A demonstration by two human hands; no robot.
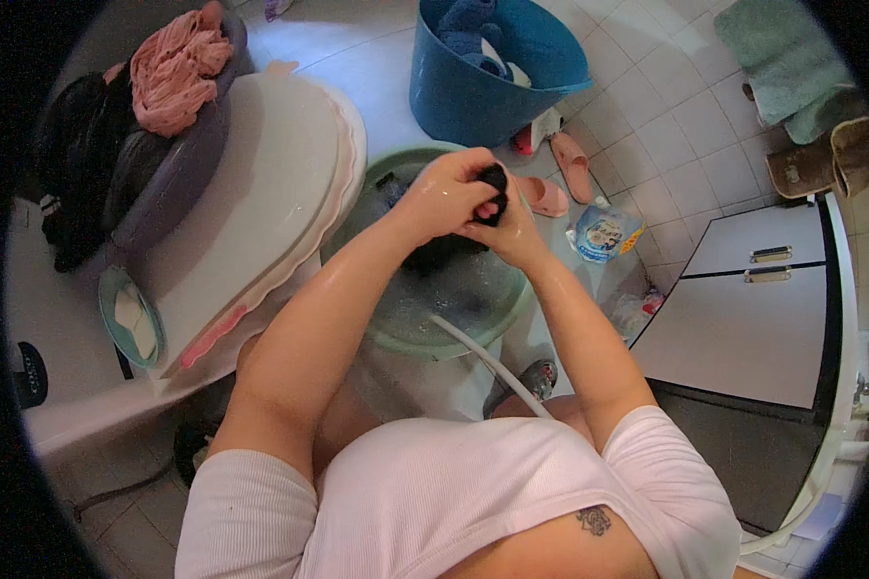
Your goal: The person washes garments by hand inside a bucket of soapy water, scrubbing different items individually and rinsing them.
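My left hand (445,192) and my right hand (510,231) meet above a green plastic basin (387,344), both shut on a wet black cloth (492,194). Part of the cloth is bunched between my fingers. More dark fabric (434,257) lies below my hands in the basin's cloudy water; whether it joins the held cloth is hidden. A pale hose (478,351) runs from near my lap over the basin's near rim, its end at the water. Both wrists and hands look wet.
A blue tub (452,101) with dark blue fabric stands beyond the basin. Pink slippers (571,166) and a detergent pouch (602,231) are at the right, near a white cabinet (753,333). At the left, a purple basin (188,174) holds dark and pink clothes beside a green soap dish (152,354).
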